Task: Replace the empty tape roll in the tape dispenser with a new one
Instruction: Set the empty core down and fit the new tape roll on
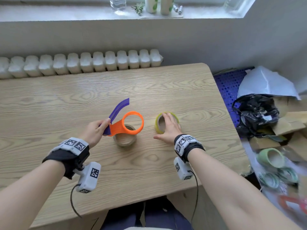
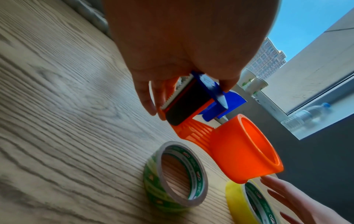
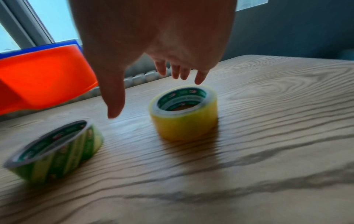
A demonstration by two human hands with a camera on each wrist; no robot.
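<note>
My left hand (image 1: 103, 127) grips the tape dispenser (image 1: 123, 124) by its blue handle end and holds it tilted above the wooden table (image 1: 166, 163). Its orange drum (image 2: 243, 150) is bare, with no roll on it. The near-empty roll (image 1: 125, 139), a cardboard core with a thin green layer (image 2: 172, 174), lies flat on the table just under the drum. To the right stands the fuller yellow tape roll (image 1: 159, 128). My right hand (image 1: 167, 128) is spread open over it, fingertips (image 3: 199, 78) at its far rim, thumb off to the left.
A white radiator (image 1: 83, 63) runs behind the table, below a windowsill with a bottle (image 1: 117, 3). Right of the table's edge are a blue crate (image 1: 229, 85), a black bag (image 1: 259, 113), cardboard and more tape rolls (image 1: 272, 157).
</note>
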